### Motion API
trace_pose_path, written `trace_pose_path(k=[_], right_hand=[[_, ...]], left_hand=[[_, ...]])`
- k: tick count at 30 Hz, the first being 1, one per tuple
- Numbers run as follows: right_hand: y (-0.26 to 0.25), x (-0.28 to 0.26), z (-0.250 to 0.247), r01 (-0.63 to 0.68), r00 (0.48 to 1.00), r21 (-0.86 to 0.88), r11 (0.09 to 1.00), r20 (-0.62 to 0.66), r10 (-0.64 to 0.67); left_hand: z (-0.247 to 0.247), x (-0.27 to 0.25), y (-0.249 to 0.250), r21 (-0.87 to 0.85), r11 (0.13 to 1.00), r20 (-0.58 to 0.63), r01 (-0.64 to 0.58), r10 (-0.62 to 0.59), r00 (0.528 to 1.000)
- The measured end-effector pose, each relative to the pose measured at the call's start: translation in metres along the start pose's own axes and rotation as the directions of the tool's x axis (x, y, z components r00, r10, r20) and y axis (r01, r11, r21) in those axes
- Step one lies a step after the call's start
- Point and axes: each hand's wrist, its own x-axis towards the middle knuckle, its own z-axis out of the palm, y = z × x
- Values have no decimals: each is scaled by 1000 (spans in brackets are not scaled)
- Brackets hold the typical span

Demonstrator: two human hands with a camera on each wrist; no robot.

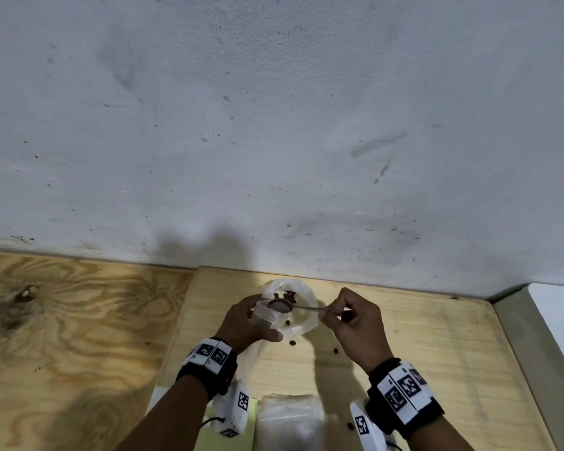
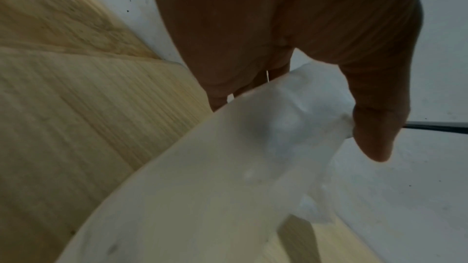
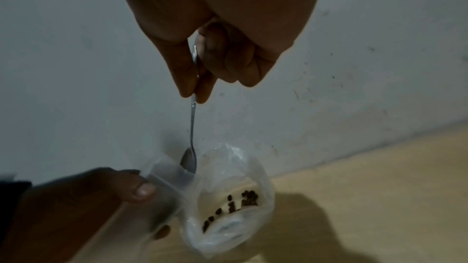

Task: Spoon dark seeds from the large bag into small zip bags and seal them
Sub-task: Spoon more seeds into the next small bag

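Note:
My left hand [image 1: 258, 321] holds a small clear zip bag [image 1: 263, 315] open, just above the large clear bag [image 1: 302, 320], which lies on the wooden board. Dark seeds [image 1: 287, 296] sit inside the large bag [image 3: 263, 187]. My right hand [image 1: 331, 315] pinches the handle of a metal spoon [image 1: 279, 306]. In the right wrist view the spoon [image 3: 188, 162] has its bowl at the mouth of the small bag [image 3: 164, 179], with seeds [image 3: 247, 200] below. In the left wrist view my thumb [image 2: 375, 127] presses blurred plastic [image 2: 291, 127]; I cannot tell which bag.
A few loose seeds [image 1: 292, 343] lie on the light wooden board [image 1: 420, 336]. A stack of clear small bags [image 1: 290, 418] lies near the front edge beside a yellow sheet [image 1: 209, 431]. The white wall [image 1: 274, 125] rises right behind the board. A white ledge [image 1: 554, 320] borders the right.

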Motion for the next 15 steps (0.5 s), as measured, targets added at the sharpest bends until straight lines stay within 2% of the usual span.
trace_pose_path(k=[5, 10, 15], right_hand=[[15, 6, -5, -33, 975, 31, 999, -220, 39], [50, 9, 23, -56, 986, -279, 959, -167, 9], [65, 16, 37, -73, 978, -360, 930, -209, -5]], left_hand=[[-4, 4, 3, -40, 998, 7, 41, -41, 999], [-4, 7, 8, -62, 997, 31, 55, -53, 998], [-9, 11, 11, -5, 999, 58, 34, -34, 998]])
